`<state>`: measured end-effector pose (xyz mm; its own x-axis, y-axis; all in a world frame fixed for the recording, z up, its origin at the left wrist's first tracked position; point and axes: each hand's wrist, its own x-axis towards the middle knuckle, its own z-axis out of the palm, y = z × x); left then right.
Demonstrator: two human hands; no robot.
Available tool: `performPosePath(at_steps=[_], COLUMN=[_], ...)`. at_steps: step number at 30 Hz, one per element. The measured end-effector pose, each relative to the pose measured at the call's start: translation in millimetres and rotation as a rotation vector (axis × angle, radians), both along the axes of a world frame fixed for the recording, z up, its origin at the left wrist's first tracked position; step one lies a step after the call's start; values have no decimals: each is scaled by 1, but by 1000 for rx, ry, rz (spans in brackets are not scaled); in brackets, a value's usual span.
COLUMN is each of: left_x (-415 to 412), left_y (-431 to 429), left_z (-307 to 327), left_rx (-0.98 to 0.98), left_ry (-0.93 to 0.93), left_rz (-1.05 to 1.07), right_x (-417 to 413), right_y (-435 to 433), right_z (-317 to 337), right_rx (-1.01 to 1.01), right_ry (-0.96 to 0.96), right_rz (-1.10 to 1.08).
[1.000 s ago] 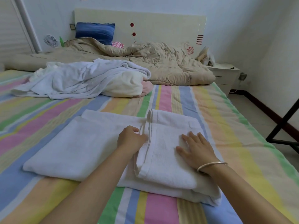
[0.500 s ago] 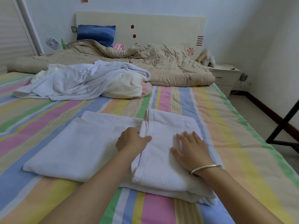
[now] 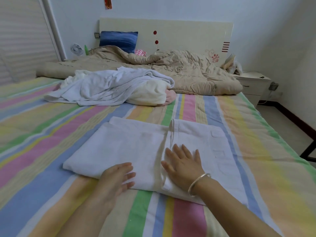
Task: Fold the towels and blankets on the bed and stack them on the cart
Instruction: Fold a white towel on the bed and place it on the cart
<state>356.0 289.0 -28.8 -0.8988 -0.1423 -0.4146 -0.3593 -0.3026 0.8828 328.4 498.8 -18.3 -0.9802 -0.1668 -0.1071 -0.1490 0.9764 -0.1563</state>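
Note:
A white towel (image 3: 130, 147) lies partly folded on the striped bed (image 3: 42, 134), its right part folded over into a thicker layer with a banded edge. My right hand (image 3: 183, 163), with a silver bangle on the wrist, presses flat on that folded layer. At the towel's near edge my left hand (image 3: 118, 177) lies with straight fingers touching it. Farther back sits a crumpled heap of white and cream towels (image 3: 116, 88). A beige quilt (image 3: 179, 71) is bunched at the head of the bed. No cart is identifiable.
A blue pillow (image 3: 118, 40) leans on the cream headboard (image 3: 171, 35). A white nightstand (image 3: 253, 84) stands at the right, with tiled floor (image 3: 282, 124) beside the bed. A black frame leg (image 3: 307, 149) shows at the right edge. A small fan (image 3: 76, 49) sits at the back left.
My left hand let go of the folded edge and slid back to the towel's near edge, fingers now straight. My right hand stays pressed flat on the folded layer.

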Motion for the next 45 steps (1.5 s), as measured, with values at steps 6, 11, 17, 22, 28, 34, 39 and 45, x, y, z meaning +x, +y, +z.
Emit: performPosePath(at_steps=[6,11,17,22,28,34,39,45], left_x=[31,12,-20,-45,-60,-25,-2,7], left_y=[-45,-53,-56,-27,38,171,206,186], left_z=[-13,-15,2,25,77,73,25,30], left_rx=[386,200,525,390,-212,-918,-1379,-1229], left_ry=[-68,31,-32,33,317,918,904,824], left_rz=[233,399,503,505,246,-230,-834,-1025], right_x=[-15,-9,-8,-6,-11,4,22,2], right_y=[-26,-29,-32,-30,-14,95,174,157], right_z=[-21,-27,-32,-32,-21,18,8,24], right_rx=[116,128,140,113,-529,-2165,-2004,-1461], right_ry=[-4,46,59,83,33,-217,-392,-266], right_rz=[-77,-81,-86,-107,-156,-411,-466,-754])
